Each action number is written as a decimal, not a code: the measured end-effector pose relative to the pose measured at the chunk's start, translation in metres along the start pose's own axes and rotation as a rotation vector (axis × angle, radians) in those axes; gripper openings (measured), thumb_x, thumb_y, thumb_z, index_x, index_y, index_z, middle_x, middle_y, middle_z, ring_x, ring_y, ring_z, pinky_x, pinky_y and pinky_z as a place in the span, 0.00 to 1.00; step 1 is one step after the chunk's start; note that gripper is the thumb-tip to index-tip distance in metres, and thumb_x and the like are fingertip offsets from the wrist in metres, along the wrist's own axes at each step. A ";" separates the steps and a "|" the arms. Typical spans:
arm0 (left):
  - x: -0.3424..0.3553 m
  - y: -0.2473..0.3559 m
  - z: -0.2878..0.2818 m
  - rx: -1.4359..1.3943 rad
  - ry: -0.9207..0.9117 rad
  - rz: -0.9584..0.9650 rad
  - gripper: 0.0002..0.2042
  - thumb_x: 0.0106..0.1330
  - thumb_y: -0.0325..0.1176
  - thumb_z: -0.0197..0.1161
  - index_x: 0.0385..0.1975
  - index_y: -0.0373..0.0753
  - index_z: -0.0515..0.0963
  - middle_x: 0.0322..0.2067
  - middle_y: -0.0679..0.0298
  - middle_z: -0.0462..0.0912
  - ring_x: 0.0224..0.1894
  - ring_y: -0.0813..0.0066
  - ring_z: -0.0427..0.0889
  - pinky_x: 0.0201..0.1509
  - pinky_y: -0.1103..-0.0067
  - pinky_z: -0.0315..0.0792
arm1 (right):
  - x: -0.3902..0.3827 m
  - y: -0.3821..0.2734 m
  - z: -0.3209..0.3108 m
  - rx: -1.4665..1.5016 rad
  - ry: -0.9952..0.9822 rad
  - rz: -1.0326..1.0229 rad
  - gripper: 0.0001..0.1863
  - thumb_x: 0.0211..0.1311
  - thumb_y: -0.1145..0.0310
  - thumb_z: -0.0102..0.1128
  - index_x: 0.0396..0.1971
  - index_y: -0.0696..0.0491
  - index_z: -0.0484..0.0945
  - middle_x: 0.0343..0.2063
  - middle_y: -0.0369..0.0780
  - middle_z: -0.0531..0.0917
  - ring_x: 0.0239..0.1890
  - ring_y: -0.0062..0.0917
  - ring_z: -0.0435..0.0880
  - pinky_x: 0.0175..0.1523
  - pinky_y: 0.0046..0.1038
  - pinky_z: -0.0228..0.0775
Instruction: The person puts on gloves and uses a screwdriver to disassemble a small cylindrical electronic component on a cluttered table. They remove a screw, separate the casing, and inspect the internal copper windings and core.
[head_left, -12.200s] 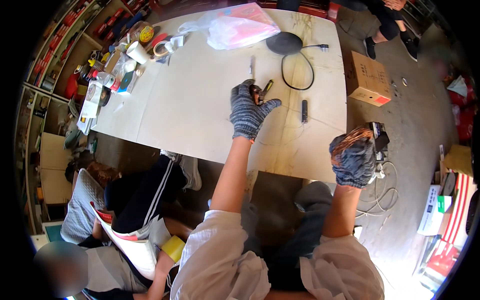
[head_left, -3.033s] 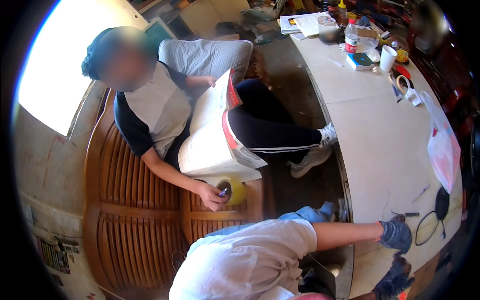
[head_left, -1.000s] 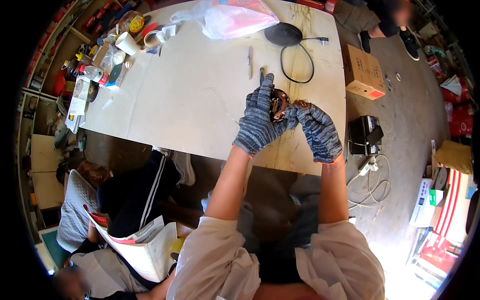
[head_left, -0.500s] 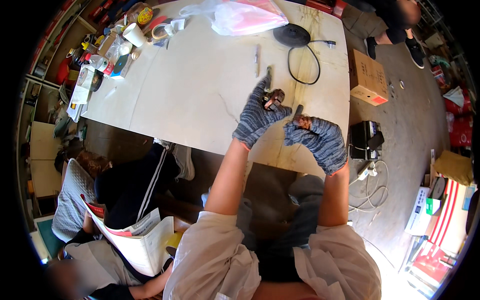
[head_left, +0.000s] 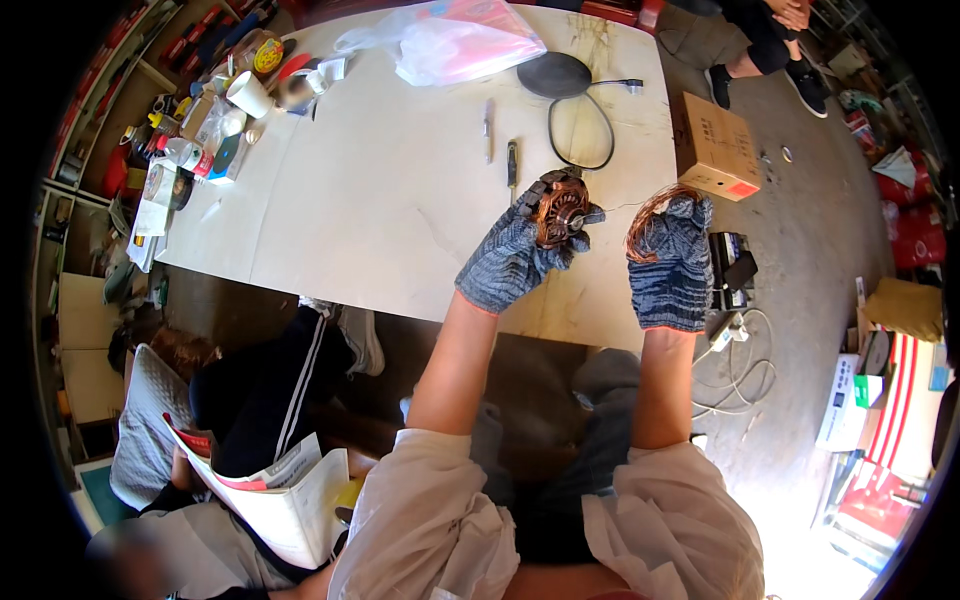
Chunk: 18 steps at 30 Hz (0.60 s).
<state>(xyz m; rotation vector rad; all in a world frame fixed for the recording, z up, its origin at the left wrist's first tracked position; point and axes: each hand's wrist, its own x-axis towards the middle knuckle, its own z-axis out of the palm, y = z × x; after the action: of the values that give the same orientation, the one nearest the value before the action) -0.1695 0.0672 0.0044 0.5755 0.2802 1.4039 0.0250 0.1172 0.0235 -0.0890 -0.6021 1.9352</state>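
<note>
My left hand [head_left: 510,255], in a grey knit glove, is closed around a motor stator [head_left: 562,212], a dark, round metal core with copper windings facing up. It is held above the near part of the table. Off to the right, past the table's edge, my gloved right hand [head_left: 672,265] is closed on a loose bundle of copper wire [head_left: 650,228]. A thin strand spans the gap between stator and bundle. On the table just beyond my left hand lies a screwdriver [head_left: 512,163] with a dark handle.
A pen [head_left: 488,132], a black disc with a cable [head_left: 555,75] and a plastic bag [head_left: 465,45] lie on the table [head_left: 370,160]. Clutter with a paper cup [head_left: 249,95] fills its left end. A carton [head_left: 717,148] stands on the floor; a person with papers [head_left: 290,490] sits left.
My right hand has moved right and away from the left hand, bringing the copper wire along. The stator has turned so its windings show. The view has shifted slightly.
</note>
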 end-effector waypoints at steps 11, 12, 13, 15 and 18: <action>0.001 -0.013 0.003 -0.327 0.304 0.093 0.31 0.61 0.54 0.58 0.59 0.42 0.64 0.53 0.56 0.72 0.48 0.58 0.77 0.46 0.70 0.80 | -0.021 -0.012 0.068 -0.701 -0.221 0.250 0.18 0.56 0.64 0.65 0.37 0.66 0.77 0.23 0.45 0.81 0.17 0.27 0.77 0.23 0.25 0.70; 0.001 -0.008 0.009 -0.307 0.269 0.106 0.31 0.63 0.57 0.55 0.58 0.40 0.65 0.54 0.56 0.72 0.46 0.57 0.78 0.41 0.71 0.82 | -0.021 -0.011 0.068 -0.716 -0.212 0.242 0.18 0.56 0.63 0.65 0.32 0.65 0.77 0.20 0.44 0.80 0.15 0.25 0.76 0.20 0.24 0.68; 0.001 -0.006 0.010 -0.324 0.255 0.118 0.31 0.62 0.57 0.56 0.57 0.40 0.66 0.51 0.56 0.73 0.45 0.58 0.78 0.40 0.71 0.82 | -0.021 -0.010 0.068 -0.731 -0.202 0.234 0.17 0.56 0.62 0.65 0.27 0.64 0.77 0.18 0.44 0.79 0.13 0.24 0.75 0.17 0.22 0.65; -0.001 -0.002 0.010 -0.358 0.228 0.143 0.30 0.61 0.56 0.58 0.56 0.40 0.67 0.45 0.56 0.75 0.43 0.60 0.78 0.38 0.72 0.81 | -0.023 -0.011 0.069 -0.696 -0.166 0.226 0.16 0.56 0.62 0.65 0.27 0.63 0.78 0.19 0.43 0.79 0.14 0.25 0.76 0.18 0.23 0.67; -0.004 0.000 0.009 -0.411 0.113 0.136 0.32 0.57 0.57 0.61 0.55 0.41 0.68 0.49 0.57 0.74 0.44 0.61 0.77 0.39 0.72 0.79 | -0.024 -0.015 0.054 -0.632 -0.154 0.195 0.17 0.56 0.59 0.66 0.31 0.59 0.77 0.21 0.43 0.81 0.15 0.26 0.77 0.18 0.24 0.69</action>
<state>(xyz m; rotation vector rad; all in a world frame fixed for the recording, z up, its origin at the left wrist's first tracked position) -0.1654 0.0611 0.0116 0.1790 0.0370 1.5739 0.0305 0.0805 0.0726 -0.4105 -1.3346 1.8780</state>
